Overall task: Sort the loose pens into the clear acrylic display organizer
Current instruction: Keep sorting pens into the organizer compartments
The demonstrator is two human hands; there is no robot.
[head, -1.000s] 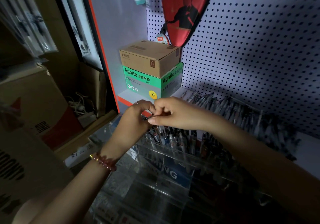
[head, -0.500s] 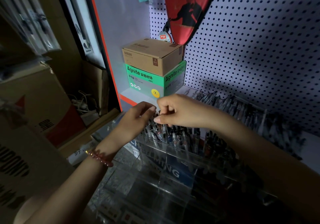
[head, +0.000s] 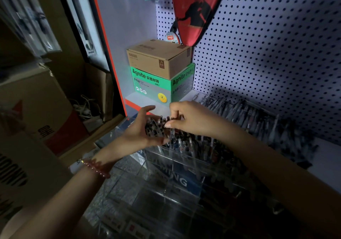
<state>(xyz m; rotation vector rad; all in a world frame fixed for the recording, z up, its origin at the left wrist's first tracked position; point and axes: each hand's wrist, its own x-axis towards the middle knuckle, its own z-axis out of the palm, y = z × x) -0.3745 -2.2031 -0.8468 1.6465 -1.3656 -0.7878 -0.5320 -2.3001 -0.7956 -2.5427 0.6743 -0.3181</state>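
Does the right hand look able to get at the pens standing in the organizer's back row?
Probably yes: the right hand hovers just above the standing pens, whose tops are uncovered; the left hand and its bundle sit off to the side. It pinches a pen, though.

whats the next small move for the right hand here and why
Probably pull one pen free with the right hand and lower it into the acrylic organizer. The left hand holds a bundle of pens, the right thumb and fingers pinch at the bundle's edge, and the organizer's back row, just below, holds upright pens.
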